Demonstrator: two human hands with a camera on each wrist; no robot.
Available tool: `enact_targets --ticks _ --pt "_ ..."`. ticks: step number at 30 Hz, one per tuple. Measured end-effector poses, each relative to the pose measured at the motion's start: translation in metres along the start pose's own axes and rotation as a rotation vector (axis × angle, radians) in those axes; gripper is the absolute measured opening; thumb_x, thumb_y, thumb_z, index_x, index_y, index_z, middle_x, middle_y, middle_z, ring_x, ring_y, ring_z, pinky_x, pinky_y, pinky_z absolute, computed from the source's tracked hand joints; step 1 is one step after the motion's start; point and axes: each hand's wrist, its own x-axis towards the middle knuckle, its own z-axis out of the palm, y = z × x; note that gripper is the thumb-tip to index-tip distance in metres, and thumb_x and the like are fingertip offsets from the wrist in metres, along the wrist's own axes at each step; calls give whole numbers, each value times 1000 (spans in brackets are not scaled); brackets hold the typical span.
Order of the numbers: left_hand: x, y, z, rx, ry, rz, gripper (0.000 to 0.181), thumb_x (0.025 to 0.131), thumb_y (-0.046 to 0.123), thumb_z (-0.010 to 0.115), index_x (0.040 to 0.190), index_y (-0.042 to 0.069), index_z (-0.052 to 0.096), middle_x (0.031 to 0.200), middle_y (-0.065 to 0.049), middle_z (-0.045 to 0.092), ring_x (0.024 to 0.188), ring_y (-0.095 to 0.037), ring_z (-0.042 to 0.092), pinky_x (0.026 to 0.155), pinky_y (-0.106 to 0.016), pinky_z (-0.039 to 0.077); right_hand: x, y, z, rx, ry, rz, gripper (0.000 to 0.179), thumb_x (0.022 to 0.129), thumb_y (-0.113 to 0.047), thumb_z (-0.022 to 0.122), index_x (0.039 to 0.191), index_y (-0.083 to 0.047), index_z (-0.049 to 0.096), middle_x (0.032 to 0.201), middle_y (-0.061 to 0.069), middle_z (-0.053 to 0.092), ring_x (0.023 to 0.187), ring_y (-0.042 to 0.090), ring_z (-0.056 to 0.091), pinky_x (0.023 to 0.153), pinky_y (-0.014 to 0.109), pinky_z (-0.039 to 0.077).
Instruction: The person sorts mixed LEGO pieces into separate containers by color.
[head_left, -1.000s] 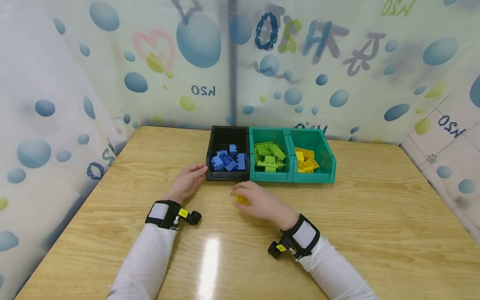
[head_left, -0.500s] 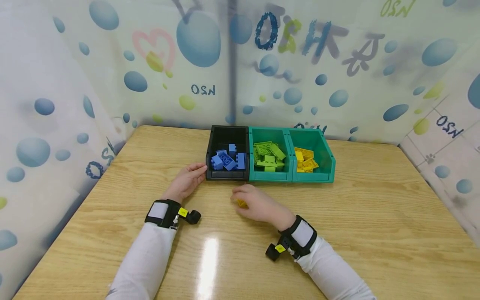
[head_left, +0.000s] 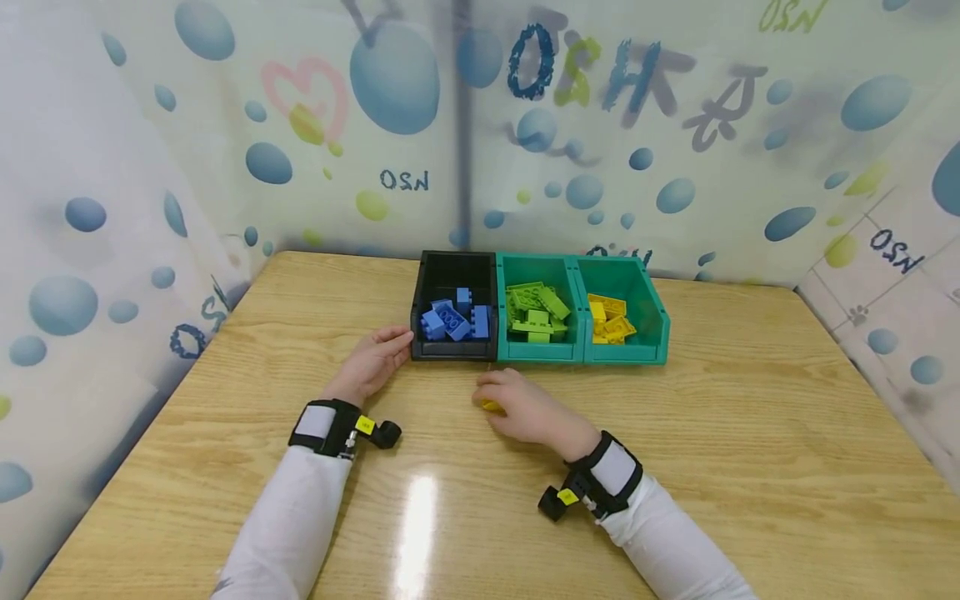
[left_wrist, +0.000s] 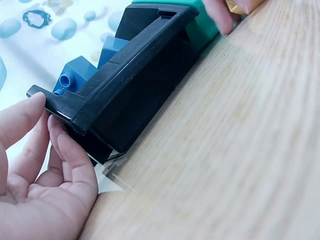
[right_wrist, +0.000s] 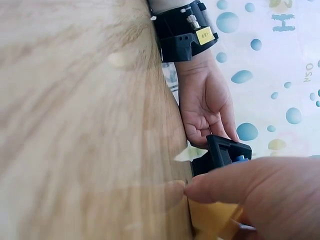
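My left hand point(head_left: 372, 367) is at the near left corner of the black bin point(head_left: 453, 351). In the left wrist view the thumb point(left_wrist: 24, 116) lies on the bin's rim and the curled fingers point(left_wrist: 75, 160) are against its side. Several blue bricks point(head_left: 453, 321) lie in this bin. My right hand point(head_left: 528, 410) is low over the table in front of the bins, gripping a yellow brick point(head_left: 491, 406) between thumb and fingers. In the right wrist view the yellow brick point(right_wrist: 212, 217) shows under the thumb; the hand covers much of it.
Right of the black bin, two green bins stand in the same row. The middle green bin point(head_left: 542, 354) holds several lime-green bricks point(head_left: 538, 315); the right green bin point(head_left: 626, 355) holds several yellow bricks point(head_left: 613, 321). A patterned sheet point(head_left: 480, 125) hangs behind the wooden table point(head_left: 750, 433).
My right hand, with the yellow brick in its fingers, has shifted slightly to the right over the last half second. The left hand stays at the black bin's corner.
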Motion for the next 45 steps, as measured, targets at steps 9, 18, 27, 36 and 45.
enact_targets --ticks 9,18,27,36,45 --pt "0 0 0 -5 -5 6 34 98 3 47 78 21 67 80 11 60 74 -1 53 73 -15 45 -10 8 -4 -4 34 22 21 85 -5 67 106 -6 68 117 12 61 109 28 54 95 41 45" --pt "-1 0 2 -15 6 -3 35 98 2 46 77 21 67 79 10 60 74 -2 53 73 -15 45 -16 14 -14 51 41 1 22 84 -5 67 106 -4 67 112 11 62 107 27 56 94 41 46" --pt "0 0 1 -20 -6 0 35 98 2 46 77 20 67 79 10 61 74 -1 54 72 -15 45 -26 25 -40 76 174 41 24 84 -5 68 107 -2 66 112 11 64 105 27 58 91 42 48" --pt "1 -2 0 -23 -7 8 38 98 1 44 76 22 67 78 11 61 74 -1 54 72 -15 45 -40 41 -65 111 287 109 26 85 -4 67 111 -1 64 117 15 61 100 29 58 84 43 50" --pt "2 -3 0 -31 -18 17 40 98 0 43 76 22 68 78 11 61 74 -1 54 73 -15 45 -49 57 -77 58 429 170 27 84 0 68 111 3 63 121 21 59 107 37 57 89 49 48"
